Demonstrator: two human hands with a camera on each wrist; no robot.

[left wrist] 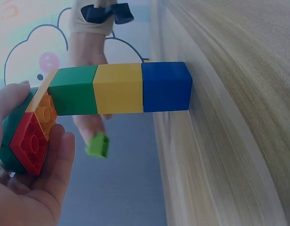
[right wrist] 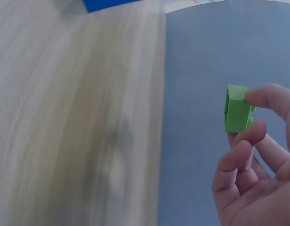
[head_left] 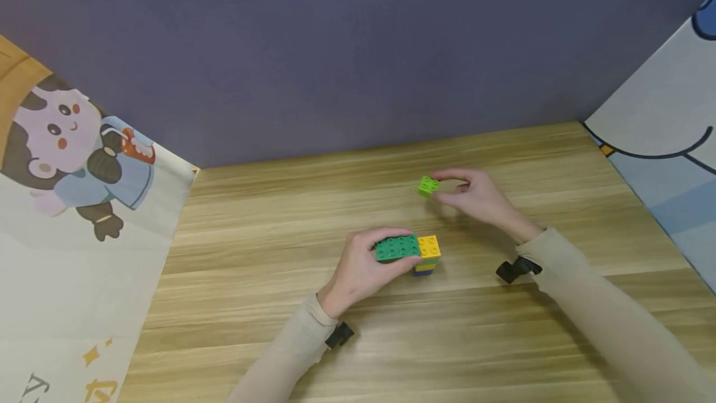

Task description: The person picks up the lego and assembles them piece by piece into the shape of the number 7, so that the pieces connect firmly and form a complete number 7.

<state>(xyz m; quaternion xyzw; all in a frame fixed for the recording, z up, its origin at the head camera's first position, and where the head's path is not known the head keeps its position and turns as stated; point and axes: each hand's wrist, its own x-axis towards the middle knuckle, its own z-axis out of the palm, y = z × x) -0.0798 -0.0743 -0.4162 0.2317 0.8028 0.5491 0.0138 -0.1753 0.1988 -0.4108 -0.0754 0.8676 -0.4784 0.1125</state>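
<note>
My left hand [head_left: 360,269] grips a long dark green brick [head_left: 397,247] between thumb and fingers. Right beside that brick shows a yellow-topped brick [head_left: 429,245]. In the left wrist view a red brick [left wrist: 29,143] and an orange-yellow one [left wrist: 45,109] show their hollow undersides near my fingers. They overhang a column of a green brick [left wrist: 74,90], a yellow brick [left wrist: 118,88] and a blue brick [left wrist: 166,86], blue lowest against the table. Farther back, my right hand [head_left: 475,194] pinches a small lime green brick [head_left: 428,186], held above the table with its studs up.
The wood-grain table [head_left: 257,204] meets a dark blue-grey wall [head_left: 358,55] at the back. Printed panels with cartoon figures stand at the left [head_left: 73,160] and right. Black wrist devices [head_left: 517,269] hang at both sleeves. A blue edge [right wrist: 112,4] shows atop the right wrist view.
</note>
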